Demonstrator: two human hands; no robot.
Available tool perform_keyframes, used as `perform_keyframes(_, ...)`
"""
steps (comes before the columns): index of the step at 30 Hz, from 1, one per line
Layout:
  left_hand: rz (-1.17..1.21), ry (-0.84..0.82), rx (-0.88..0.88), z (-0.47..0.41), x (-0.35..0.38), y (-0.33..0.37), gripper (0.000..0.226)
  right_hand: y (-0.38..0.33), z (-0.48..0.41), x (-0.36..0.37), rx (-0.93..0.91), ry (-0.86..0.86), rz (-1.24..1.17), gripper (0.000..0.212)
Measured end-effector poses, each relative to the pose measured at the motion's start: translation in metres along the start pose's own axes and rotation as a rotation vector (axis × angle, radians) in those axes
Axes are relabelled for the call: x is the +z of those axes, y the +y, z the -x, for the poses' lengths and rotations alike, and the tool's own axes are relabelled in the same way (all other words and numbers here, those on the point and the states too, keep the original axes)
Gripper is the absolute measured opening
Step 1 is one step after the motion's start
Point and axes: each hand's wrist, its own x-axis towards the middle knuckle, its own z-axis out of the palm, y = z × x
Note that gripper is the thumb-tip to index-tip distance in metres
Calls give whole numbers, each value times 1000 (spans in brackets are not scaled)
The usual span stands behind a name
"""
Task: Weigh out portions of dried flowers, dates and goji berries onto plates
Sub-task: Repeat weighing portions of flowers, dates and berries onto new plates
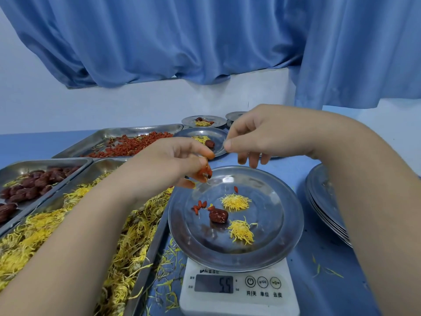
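Nearest me, the scale is reading 5.5 (dim digits, so probably) and carrying the plate. One date, two flowers and a few goji berries are lying on it. My left hand is pinching more berries in its fingers above the plate's left rim. My right hand is hovering over the far rim, thumb meeting forefinger; I cannot tell whether they are holding anything.
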Motion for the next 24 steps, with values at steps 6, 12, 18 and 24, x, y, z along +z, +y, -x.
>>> perform_keyframes(6,-27,5,38,-3,2,-7,26,1,-4,6,4,-33,18,20)
perform_keyframes(12,-43,-32,78,-3,2,-9,41,2,-6,7,3,-38,23,20)
perform_keyframes(18,-67,-49,75,-4,1,-10,35,3,-6,7,3,-34,22,22)
perform_keyframes(24,-93,50,83,-7,6,-12,33,3,-6,6,11,-58,32,20)
